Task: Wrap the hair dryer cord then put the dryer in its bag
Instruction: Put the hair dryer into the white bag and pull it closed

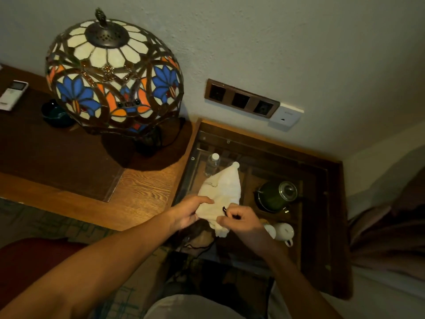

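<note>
A cream cloth drawstring bag (224, 192) is held over the glass-topped table, bulging as if something is inside. My left hand (188, 212) grips the bag's near left edge. My right hand (239, 221) pinches the bag's near edge together with its dark drawstring (224, 209). A dark cord (197, 246) trails below the bag toward my lap. The hair dryer itself is not visible.
A stained-glass lamp (115, 74) stands on the wooden desk (142, 192) to the left, with a remote (12, 94) and dark bowl (55, 112). The glass table (322, 180) shows a water bottle (212, 163), green kettle (277, 195), white cups (284, 231). Wall sockets (241, 97) lie behind.
</note>
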